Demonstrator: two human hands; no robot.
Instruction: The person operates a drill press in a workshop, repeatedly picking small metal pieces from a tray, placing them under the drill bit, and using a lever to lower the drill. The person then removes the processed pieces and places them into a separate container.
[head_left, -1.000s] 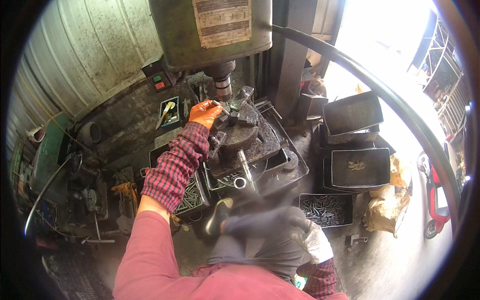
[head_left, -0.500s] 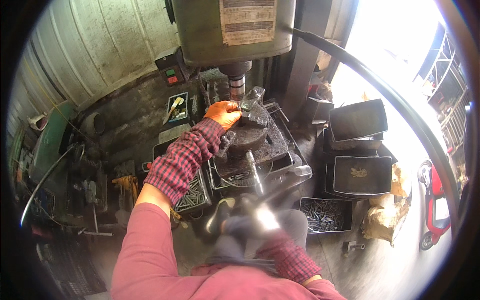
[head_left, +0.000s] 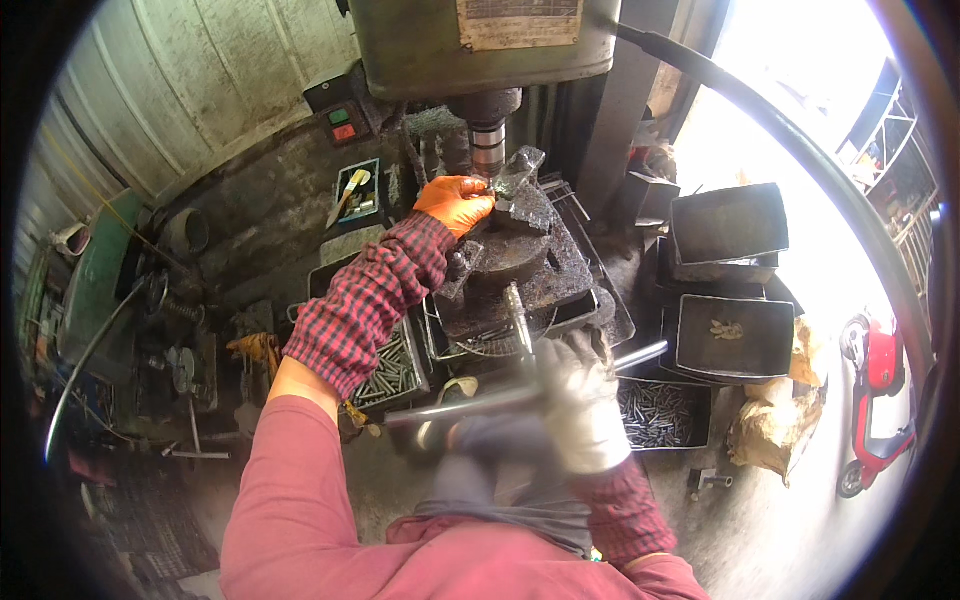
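Note:
My left hand (head_left: 457,204), in an orange glove, is closed at the jaws of an oily metal vise (head_left: 500,255) under a drill press chuck (head_left: 488,150). Its fingertips pinch at something small that I cannot make out. My right hand (head_left: 588,415), in a pale glove, is smeared by motion over the vise's long bar handle (head_left: 460,405). The bar crosses the end of the vise screw (head_left: 520,318) and sticks out on both sides of the hand. Whether the fingers are wrapped round it is too blurred to see.
Trays of metal pins stand left (head_left: 392,372) and right (head_left: 655,415) of my legs. Stacked dark bins (head_left: 735,335) and crumpled brown paper (head_left: 780,430) are at the right. A switch box (head_left: 340,122) sits behind left. A thick hose (head_left: 790,140) arcs down the right side.
My right hand has moved right and slightly farther away, and the bar handle has swung to a different angle. The left hand stays at the vise. The whole view has shifted slightly.

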